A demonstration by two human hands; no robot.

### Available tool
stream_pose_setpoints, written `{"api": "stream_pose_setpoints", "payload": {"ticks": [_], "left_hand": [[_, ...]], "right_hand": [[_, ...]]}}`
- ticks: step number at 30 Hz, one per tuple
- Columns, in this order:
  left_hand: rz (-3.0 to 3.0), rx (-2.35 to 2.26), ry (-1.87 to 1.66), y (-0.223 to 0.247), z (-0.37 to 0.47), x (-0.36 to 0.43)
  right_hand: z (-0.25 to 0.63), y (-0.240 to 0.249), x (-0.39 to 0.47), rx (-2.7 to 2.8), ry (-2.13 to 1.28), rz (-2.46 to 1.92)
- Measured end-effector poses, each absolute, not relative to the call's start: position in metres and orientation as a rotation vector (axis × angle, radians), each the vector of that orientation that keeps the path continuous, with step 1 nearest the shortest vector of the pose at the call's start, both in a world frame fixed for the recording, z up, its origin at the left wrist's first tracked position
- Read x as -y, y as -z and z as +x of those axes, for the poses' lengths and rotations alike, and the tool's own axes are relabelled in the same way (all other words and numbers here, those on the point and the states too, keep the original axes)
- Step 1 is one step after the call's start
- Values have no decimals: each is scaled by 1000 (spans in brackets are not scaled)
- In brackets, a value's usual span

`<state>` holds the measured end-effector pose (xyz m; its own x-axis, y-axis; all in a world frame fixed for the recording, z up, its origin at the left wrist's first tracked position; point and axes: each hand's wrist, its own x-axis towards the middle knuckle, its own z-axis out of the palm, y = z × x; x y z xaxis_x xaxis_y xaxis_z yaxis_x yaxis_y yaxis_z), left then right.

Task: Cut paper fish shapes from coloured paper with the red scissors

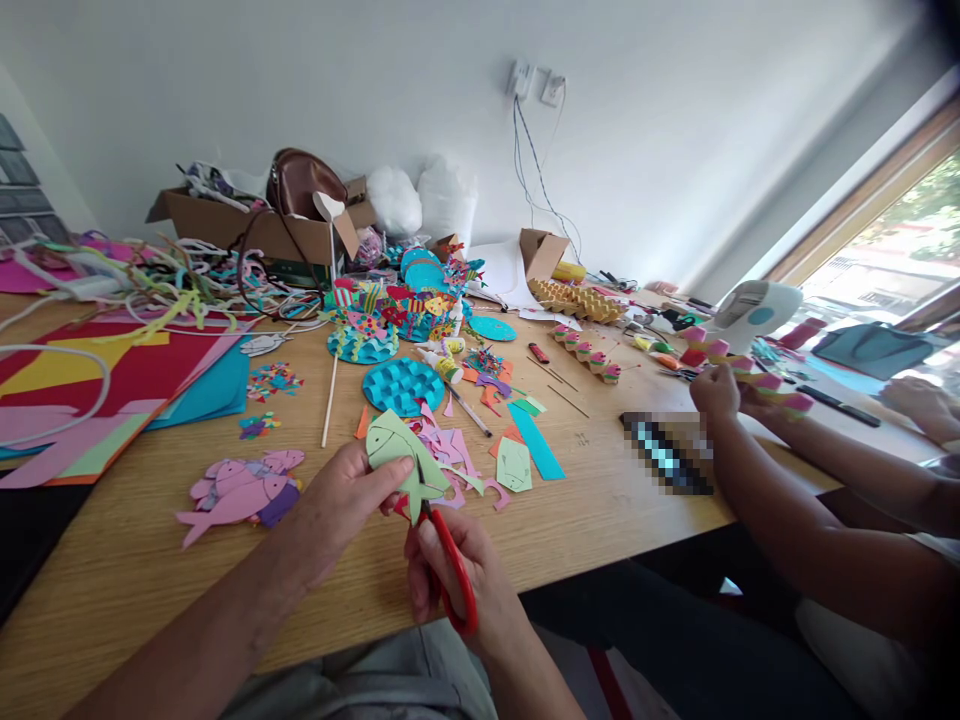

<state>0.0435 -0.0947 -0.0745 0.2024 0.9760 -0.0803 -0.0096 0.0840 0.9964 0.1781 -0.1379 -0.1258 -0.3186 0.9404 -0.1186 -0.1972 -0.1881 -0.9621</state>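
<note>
Between the thumb and fingers of my left hand (367,482) is a light green paper fish (394,442) with a drawn eye and outline. My right hand (461,560) is closed around a pair of red-handled scissors (459,575). Their blades meet the green paper near the tail end. Pink paper scraps (454,450) lie just beyond the fish. A second green piece with a fish drawn on it (514,465) rests to the right. Left of my left hand is a pile of cut pink and purple paper fish (240,495).
Coloured paper sheets (187,375) are stacked at the left. Blue honeycomb discs (403,387) and decorated fish stand mid-table. A wooden stick (330,395) lies nearby. At the right, a co-worker's hands (716,392) hold a pink and yellow egg-carton strip. Cardboard boxes (217,225) line the wall.
</note>
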Motion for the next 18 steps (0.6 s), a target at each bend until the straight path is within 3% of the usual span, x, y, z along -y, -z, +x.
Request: {"api": "stream_pose_setpoints", "payload": {"ticks": [18], "left_hand": [[1130, -1063, -960, 70, 41, 96]], "right_hand": [[179, 126, 138, 1167, -1689, -1002]]}}
